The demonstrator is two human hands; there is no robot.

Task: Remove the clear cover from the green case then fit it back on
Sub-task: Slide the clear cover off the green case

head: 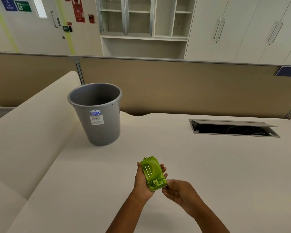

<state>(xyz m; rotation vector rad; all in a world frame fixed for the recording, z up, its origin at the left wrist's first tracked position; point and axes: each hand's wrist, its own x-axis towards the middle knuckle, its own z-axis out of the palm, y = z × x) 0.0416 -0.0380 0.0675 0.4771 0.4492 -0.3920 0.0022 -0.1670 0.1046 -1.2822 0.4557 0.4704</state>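
Two hands — left hand (142, 180), right hand (181, 193) — hold one green case (152, 173).

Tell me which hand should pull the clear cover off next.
Right, probably. The left hand cradles the small green plastic case from beneath, while the right hand already pinches its near end.

Light: bright, even, diffuse indoor light from above.
Shadows: soft and faint, under the bin (97, 113) and the hands on the desk (191, 165).
Glare: none strong.
Blur: right hand (181, 192) slightly smeared.
Distortion: wide-angle bending of partition and cabinets at edges.
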